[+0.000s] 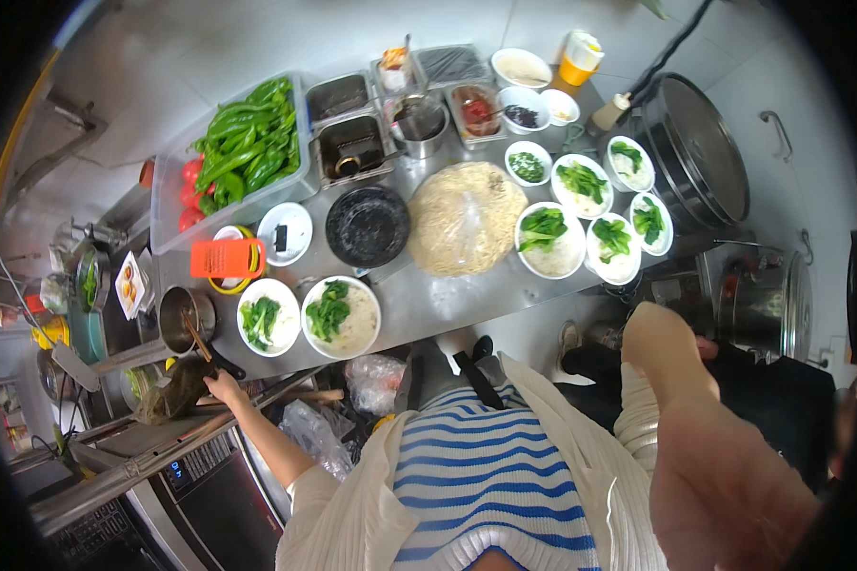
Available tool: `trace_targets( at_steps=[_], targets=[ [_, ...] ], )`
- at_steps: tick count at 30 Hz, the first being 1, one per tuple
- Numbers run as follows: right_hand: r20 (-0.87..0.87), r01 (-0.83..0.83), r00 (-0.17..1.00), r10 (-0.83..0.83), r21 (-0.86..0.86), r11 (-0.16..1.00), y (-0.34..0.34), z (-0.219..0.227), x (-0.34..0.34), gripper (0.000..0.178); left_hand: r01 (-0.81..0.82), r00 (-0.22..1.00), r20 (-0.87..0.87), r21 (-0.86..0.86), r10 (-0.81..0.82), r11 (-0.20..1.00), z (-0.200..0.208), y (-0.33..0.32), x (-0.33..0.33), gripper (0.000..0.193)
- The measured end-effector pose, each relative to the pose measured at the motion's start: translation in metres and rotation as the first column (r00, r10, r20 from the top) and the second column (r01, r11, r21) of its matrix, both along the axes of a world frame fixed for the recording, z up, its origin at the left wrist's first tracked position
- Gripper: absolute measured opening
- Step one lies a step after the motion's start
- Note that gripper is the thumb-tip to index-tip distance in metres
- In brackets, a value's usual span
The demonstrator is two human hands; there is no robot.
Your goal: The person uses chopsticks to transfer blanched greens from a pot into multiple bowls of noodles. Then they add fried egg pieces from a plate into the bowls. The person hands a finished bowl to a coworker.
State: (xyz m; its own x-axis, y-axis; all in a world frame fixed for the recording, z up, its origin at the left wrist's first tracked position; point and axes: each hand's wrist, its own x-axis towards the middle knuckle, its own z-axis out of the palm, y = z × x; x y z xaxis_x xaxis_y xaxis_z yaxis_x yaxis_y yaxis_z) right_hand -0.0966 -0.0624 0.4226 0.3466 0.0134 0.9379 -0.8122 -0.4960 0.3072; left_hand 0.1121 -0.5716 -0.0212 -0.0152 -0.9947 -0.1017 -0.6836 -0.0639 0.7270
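At the lower left, my left hand (223, 387) is closed beside a dark rounded item (174, 390), perhaps a mesh strainer. What its fingers hold is too small to make out. Just above it is the black handle of a saucepan (183, 322) with chopsticks standing in it. My right hand (728, 490) is raised close to the camera on the right, large and blurred, and its fingers cannot be made out. White bowls with leafy greens stand nearby on the steel counter: one bowl (269, 335) and another bowl (357, 328) at the near left, several more at the right.
A large mound of noodles (462, 228) lies mid-counter beside a black bowl (367, 226). Behind are a clear bin of green peppers (248, 143) and tomatoes, and steel sauce containers (348, 152). An orange grater (227, 258) sits left. Large steel pots (700, 152) stand right; a person's dark-clothed legs (762, 400) are nearby.
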Motion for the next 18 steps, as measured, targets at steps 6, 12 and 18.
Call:
trace_targets(
  at_steps=[6,12,18],
  targets=[
    [0.185,-0.036,0.98,0.072,-0.192,0.981,0.078,-0.016,0.043,0.046,0.577,0.747,0.171,-0.648,-0.643,0.498,0.069,0.212,-0.031,0.068],
    [0.238,0.09,0.971,-0.029,-0.251,0.964,0.162,-0.003,0.094,0.028,0.954,0.27,-0.045,0.144,-0.962,0.261,-0.012,0.385,-0.023,0.077],
    [0.461,0.206,0.886,-0.036,-0.323,0.924,0.207,0.002,0.101,0.025,0.484,-0.067,-0.256,0.837,-0.964,-0.256,-0.119,0.418,-0.025,0.073]
  ],
)
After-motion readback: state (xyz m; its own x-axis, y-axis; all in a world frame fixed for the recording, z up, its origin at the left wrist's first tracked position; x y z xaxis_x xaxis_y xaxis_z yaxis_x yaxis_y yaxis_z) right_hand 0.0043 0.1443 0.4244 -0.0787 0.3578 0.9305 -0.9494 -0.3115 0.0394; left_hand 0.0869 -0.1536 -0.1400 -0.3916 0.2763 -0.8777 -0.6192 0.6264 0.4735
